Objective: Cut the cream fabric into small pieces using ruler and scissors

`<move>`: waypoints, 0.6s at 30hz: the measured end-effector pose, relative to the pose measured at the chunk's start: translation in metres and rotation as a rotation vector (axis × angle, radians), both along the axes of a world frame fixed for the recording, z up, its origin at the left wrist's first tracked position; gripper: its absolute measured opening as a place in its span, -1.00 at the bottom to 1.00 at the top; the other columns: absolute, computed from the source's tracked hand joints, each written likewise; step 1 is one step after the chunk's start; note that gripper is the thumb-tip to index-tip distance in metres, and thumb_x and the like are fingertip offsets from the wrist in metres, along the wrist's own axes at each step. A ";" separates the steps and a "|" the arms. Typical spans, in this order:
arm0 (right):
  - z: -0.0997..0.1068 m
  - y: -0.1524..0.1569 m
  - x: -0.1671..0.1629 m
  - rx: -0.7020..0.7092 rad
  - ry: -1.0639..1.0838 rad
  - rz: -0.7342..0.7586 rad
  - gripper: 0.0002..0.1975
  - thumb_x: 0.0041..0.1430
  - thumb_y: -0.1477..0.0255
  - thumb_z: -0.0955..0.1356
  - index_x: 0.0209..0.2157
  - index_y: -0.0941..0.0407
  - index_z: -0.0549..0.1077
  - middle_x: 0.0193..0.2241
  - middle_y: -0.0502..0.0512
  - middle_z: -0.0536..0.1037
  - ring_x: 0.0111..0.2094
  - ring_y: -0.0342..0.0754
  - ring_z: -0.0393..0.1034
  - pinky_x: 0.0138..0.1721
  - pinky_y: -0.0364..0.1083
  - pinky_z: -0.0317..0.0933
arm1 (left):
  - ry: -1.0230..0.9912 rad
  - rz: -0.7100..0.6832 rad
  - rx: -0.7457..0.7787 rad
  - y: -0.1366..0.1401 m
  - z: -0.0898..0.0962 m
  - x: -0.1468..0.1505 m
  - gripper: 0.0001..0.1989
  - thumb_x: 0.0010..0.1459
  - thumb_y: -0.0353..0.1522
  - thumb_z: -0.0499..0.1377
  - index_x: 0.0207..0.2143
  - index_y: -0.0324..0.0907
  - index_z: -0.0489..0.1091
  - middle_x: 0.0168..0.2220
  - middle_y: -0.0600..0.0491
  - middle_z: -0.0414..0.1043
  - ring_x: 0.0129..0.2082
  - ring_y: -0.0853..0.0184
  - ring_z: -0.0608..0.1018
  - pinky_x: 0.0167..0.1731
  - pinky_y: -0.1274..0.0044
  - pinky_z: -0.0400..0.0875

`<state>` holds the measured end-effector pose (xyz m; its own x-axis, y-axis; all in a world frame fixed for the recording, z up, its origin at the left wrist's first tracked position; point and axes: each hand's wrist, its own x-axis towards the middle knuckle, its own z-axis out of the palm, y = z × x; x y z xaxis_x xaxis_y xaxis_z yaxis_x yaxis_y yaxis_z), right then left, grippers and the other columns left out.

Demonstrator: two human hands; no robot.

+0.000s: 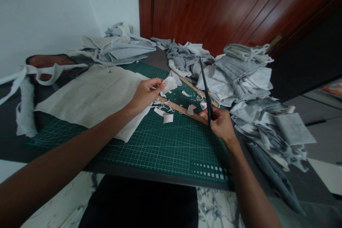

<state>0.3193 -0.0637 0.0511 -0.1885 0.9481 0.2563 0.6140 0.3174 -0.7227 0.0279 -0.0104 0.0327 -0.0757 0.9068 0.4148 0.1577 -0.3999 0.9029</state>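
Observation:
My left hand [147, 94] pinches a small white fabric piece [169, 84] between thumb and fingers, above the green cutting mat [171, 146]. In my right hand [219, 123] is a pair of dark scissors [206, 89], blades pointing up and away; whether the blades are apart I cannot tell. Between the hands lie small fabric scraps [167, 117] and loose threads. A wooden ruler [180, 109] runs across the mat beneath them, its right end near my right hand. Left of my left hand a large off-white cloth [98, 92] is spread over the mat.
Grey and white fabric piles stand at the back left [120, 48], back right [237, 71] and right edge [275, 128]. A second wooden strip [187, 82] lies behind the ruler. White fabric strips [55, 72] hang over a brown object [49, 61] at the left. A wooden door [213, 7] stands behind.

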 end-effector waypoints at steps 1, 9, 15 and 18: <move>0.001 0.000 0.001 -0.011 0.004 -0.011 -0.50 0.10 -0.03 0.45 -0.47 0.17 0.50 -0.62 -0.01 0.37 -0.59 -0.16 0.15 -0.57 -0.16 0.00 | 0.001 0.000 -0.001 0.000 0.000 0.000 -0.81 0.19 -0.24 0.28 -0.35 -0.19 0.52 -0.32 0.03 0.60 -0.37 0.37 0.53 -0.37 0.56 0.40; -0.004 -0.001 -0.004 -0.119 -0.189 0.100 -0.52 0.09 0.00 0.46 -0.49 0.16 0.44 -0.60 -0.04 0.31 -0.56 -0.17 0.12 -0.55 -0.15 -0.05 | -0.004 -0.006 -0.040 -0.003 0.003 0.000 -0.81 0.19 -0.24 0.29 -0.31 -0.19 0.57 -0.29 0.04 0.61 -0.36 0.38 0.53 -0.36 0.57 0.39; -0.009 -0.002 -0.010 -0.130 -0.190 0.141 -0.52 0.11 0.00 0.46 -0.50 0.13 0.38 -0.61 -0.05 0.31 -0.57 -0.17 0.12 -0.55 -0.14 -0.07 | -0.012 0.016 -0.047 0.004 -0.005 0.000 -0.70 0.16 -0.20 0.33 -0.15 -0.20 0.62 -0.26 -0.01 0.64 -0.34 0.34 0.56 -0.34 0.54 0.44; -0.007 -0.002 -0.009 -0.129 -0.200 0.150 -0.52 0.11 -0.01 0.45 -0.49 0.13 0.39 -0.61 -0.05 0.31 -0.57 -0.17 0.11 -0.55 -0.14 -0.08 | 0.010 0.017 -0.046 0.003 -0.006 0.000 -0.70 0.17 -0.20 0.32 -0.14 -0.20 0.62 -0.26 -0.01 0.64 -0.34 0.34 0.56 -0.34 0.53 0.44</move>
<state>0.3100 -0.0658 0.0439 -0.3642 0.9280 0.0787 0.7017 0.3290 -0.6320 0.0278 -0.0069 0.0271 -0.0871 0.9234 0.3737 0.1735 -0.3553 0.9185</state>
